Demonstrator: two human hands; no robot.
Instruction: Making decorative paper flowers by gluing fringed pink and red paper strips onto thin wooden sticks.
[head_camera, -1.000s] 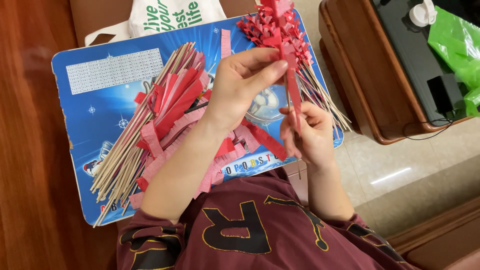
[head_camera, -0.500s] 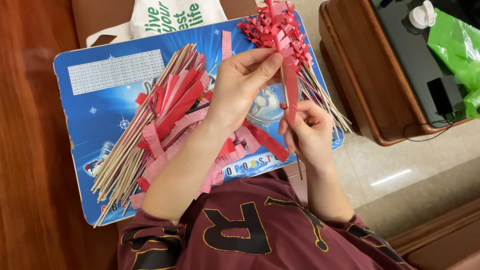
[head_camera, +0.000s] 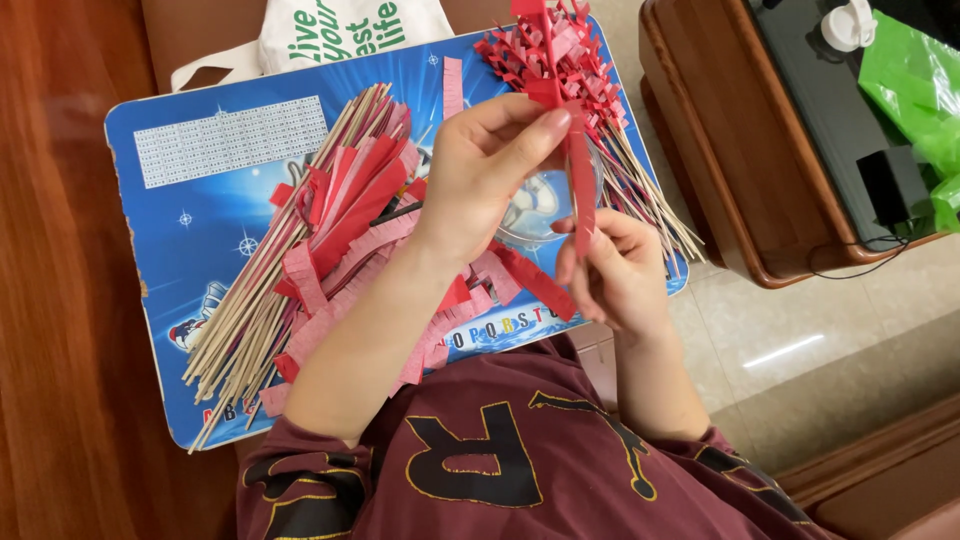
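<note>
- At the far left we see bare wooden floor (head_camera: 50, 300), open all the way down beside the blue board (head_camera: 190, 250) that lies across the lap; the board's left edge is rounded and chipped.
- On the board, a bundle of thin wooden sticks (head_camera: 250, 330) fans toward its lower left corner, the tips reaching past the bottom edge.
- Just right of the sticks, red and pink fringed paper strips (head_camera: 345, 215) lie in a loose heap, under our left forearm.
- Our left hand (head_camera: 480, 180) hovers over the middle of the board, its grip pressed together, thumb and forefinger pinching the red paper strip (head_camera: 580, 185) near the top.
- That strip hangs upright between both hands, above a clear round dish (head_camera: 535, 205).
- Our right hand (head_camera: 615, 270) is just below and right, fingers curled around the strip's lower end, its grip closed on it.
- Finished red fringed sticks (head_camera: 560, 55) lie at the board's upper right edge, their bare ends overhanging.
- Farther right, a strip of pale tiled floor separates the board from a wooden tabletop (head_camera: 720, 150) with a raised rim.
</note>
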